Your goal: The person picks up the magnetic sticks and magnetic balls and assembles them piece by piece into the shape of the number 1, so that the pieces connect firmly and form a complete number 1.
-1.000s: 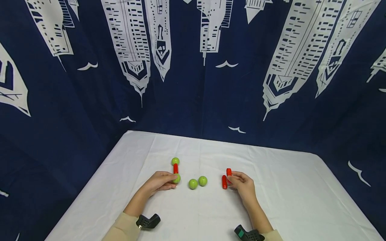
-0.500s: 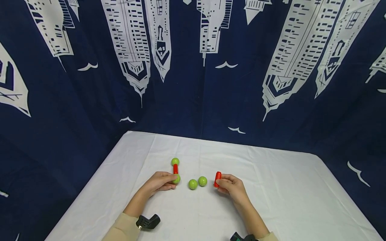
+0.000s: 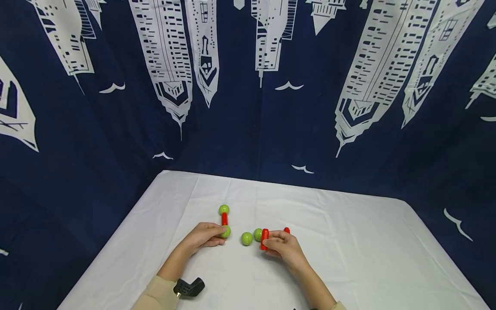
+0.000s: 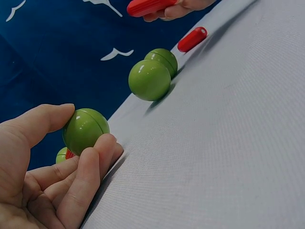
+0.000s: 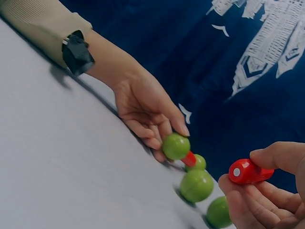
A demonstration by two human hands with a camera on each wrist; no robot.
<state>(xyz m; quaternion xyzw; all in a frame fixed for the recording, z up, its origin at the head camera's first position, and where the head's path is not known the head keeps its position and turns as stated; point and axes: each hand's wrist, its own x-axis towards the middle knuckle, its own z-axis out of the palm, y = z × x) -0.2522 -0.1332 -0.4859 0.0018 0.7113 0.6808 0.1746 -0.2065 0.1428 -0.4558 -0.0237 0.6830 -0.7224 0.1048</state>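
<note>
Thumb and fingers of my left hand (image 3: 204, 235) pinch a green ball (image 4: 86, 131). From that ball a red rod (image 3: 224, 218) runs away from me to another green ball (image 3: 224, 209), the three lined up end to end. My right hand (image 3: 286, 249) pinches a second red rod (image 5: 249, 171) raised off the cloth, with a white dot on its end facing the right wrist camera. Beside it, two loose green balls (image 3: 246, 239) sit close together between the hands. One more red rod (image 4: 192, 39) lies on the cloth, partly hidden behind the right hand in the head view.
A white cloth (image 3: 348, 241) covers the table. Behind it hangs a dark blue curtain (image 3: 232, 142) printed with white buildings and birds. A black device (image 3: 189, 287) is strapped at the left wrist, by a beige sleeve (image 3: 156, 295).
My right hand has lifted one red rod away from the other and carried it left to beside the loose green balls. The left hand stays on its ball.
</note>
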